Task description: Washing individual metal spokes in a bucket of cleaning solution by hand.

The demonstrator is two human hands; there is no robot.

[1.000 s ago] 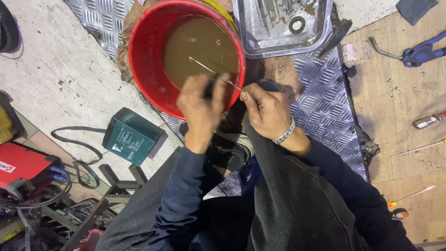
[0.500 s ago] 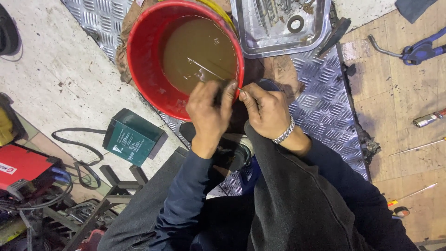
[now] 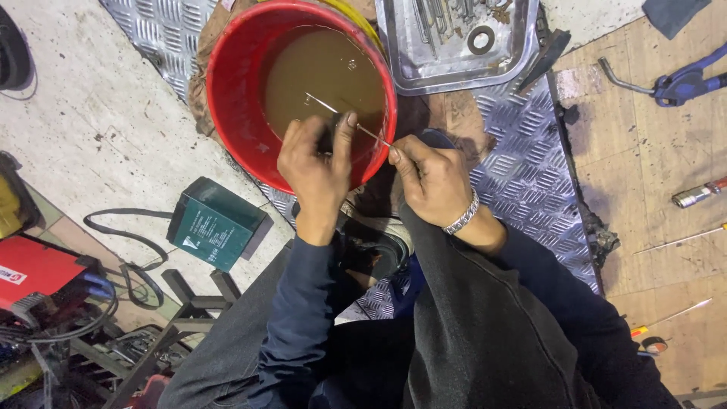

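Note:
A red bucket (image 3: 235,113) of murky brown liquid stands on a diamond-plate sheet (image 3: 530,167). Over its near rim, a thin metal rod (image 3: 326,106) points out across the liquid. My left hand (image 3: 314,167) is closed around a small dark part through which the rod runs. My right hand (image 3: 432,178), with a metal bracelet on the wrist, pinches the rod's near end between thumb and fingertips.
A metal tray (image 3: 454,68) with rods and a washer sits behind the bucket. A green box-shaped battery (image 3: 216,223) lies at left, a red machine (image 3: 38,276) with cables at far left. Blue-handled pliers (image 3: 681,79) and screwdrivers (image 3: 697,193) lie on wooden boards at right.
My left hand has slid along the rod toward the bucket, and the rod's tip has shifted slightly over the liquid. My right hand stays at the rod's near end.

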